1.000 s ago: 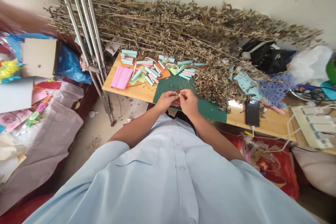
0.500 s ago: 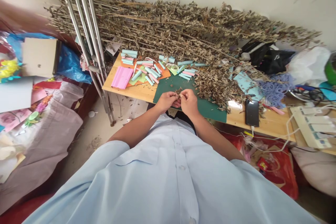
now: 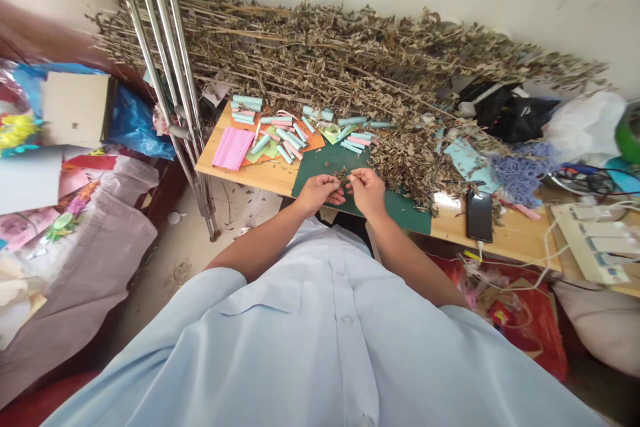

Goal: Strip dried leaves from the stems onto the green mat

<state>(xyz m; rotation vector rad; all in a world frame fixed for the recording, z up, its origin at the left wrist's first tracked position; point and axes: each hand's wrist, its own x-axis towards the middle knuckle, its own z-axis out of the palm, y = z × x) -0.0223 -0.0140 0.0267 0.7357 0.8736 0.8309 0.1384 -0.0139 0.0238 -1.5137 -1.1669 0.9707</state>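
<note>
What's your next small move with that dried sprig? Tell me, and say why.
Probably bring the right hand in to pinch the small dried sprig, because its fingertips sit just off the sprig, while the left hand appears to hold the sprig above the green mat.

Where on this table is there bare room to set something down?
Bare wood shows right of the phone, along the table's front edge, and in front of the pink paper. Paper rolls and dried leaves crowd the back.
</note>
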